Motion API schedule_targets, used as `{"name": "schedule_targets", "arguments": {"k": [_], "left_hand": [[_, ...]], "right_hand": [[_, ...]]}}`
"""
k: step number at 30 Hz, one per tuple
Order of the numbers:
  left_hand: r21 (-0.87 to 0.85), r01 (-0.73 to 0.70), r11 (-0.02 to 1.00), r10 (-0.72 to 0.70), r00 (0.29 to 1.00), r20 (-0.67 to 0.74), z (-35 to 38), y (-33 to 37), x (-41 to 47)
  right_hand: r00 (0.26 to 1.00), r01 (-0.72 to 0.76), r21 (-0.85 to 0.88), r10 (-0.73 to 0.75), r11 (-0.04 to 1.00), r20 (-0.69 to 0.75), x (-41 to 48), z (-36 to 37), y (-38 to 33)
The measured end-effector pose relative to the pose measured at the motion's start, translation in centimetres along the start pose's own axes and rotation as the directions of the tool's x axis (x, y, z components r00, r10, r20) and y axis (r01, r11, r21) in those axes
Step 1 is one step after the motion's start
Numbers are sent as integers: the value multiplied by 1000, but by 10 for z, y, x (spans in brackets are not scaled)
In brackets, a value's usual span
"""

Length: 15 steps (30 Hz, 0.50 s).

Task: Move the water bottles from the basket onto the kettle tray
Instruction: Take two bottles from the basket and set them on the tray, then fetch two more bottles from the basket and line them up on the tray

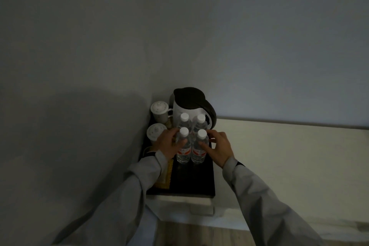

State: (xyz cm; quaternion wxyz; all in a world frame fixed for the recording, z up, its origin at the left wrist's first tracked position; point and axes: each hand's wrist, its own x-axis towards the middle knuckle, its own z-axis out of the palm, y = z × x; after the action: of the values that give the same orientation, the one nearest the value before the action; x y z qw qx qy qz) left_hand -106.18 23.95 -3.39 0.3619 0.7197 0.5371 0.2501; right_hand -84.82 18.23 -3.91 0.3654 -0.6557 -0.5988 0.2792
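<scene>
In a dim corner, a pale ledge (279, 146) carries the black kettle tray (191, 181); left hand (169, 146) and right hand (219, 149) each grip a front water bottle (183, 150), kettle (189, 106) behind

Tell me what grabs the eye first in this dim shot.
Four water bottles with white caps stand in a tight square on the black tray, in front of the white kettle. The left hand and right hand flank the front pair. Two lidded cups sit at the tray's left.
</scene>
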Motion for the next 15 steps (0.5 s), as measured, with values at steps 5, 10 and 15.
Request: {"name": "schedule_targets", "arguments": {"k": [5,10,15], "left_hand": [[-21,-41,999,40,999,-27,-7,13,1],[103,-177,979,186,979,-82,-4,53,5],[287,-390,875,436,892,-117,22,124,-12]], "right_hand": [[999,-43,-27,42,999,-26,-16,-16,-2],[995,-44,-92,36,995,-90,-41,-65,-3],[987,-24,-183,-6,983,-162,-71,-140,2]]}}
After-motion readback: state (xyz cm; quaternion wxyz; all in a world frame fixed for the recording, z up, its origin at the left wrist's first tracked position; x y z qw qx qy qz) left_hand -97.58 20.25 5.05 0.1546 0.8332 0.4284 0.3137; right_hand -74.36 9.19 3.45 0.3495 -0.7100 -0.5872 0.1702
